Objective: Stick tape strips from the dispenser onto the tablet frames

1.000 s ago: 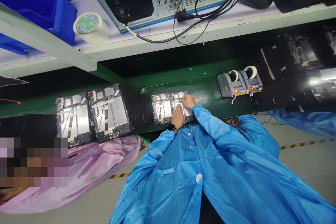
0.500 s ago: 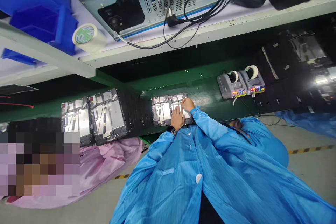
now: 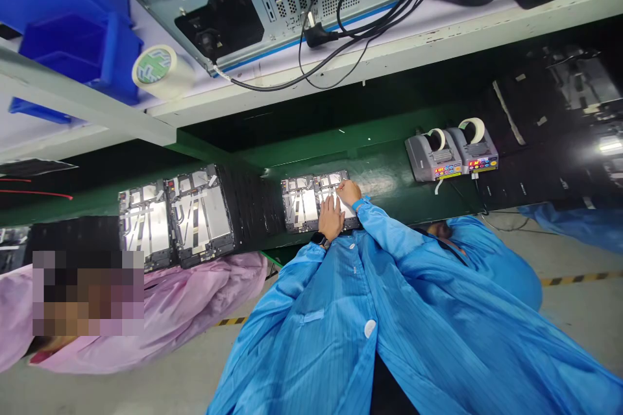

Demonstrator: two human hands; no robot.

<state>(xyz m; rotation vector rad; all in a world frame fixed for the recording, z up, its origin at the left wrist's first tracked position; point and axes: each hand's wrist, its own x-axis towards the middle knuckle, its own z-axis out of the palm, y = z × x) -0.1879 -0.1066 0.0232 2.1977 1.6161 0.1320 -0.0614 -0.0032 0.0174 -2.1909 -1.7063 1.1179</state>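
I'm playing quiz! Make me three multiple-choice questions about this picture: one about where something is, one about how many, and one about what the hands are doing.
1. Where is the roll of tape?
A. On the white shelf, beside a blue bin
B. On the floor
C. On the black belt

2. How many grey tape machines are there?
A. One
B. Two
C. Four

3. What are the left hand and right hand doing at the metal panel?
A. Lifting it high in the air
B. Holding a screwdriver over it
C. Resting on it

Answers:
1. A, because the roll stands on the shelf next to the bin.
2. B, because two machines sit side by side.
3. C, because both hands lie on the panel and hold no tool.
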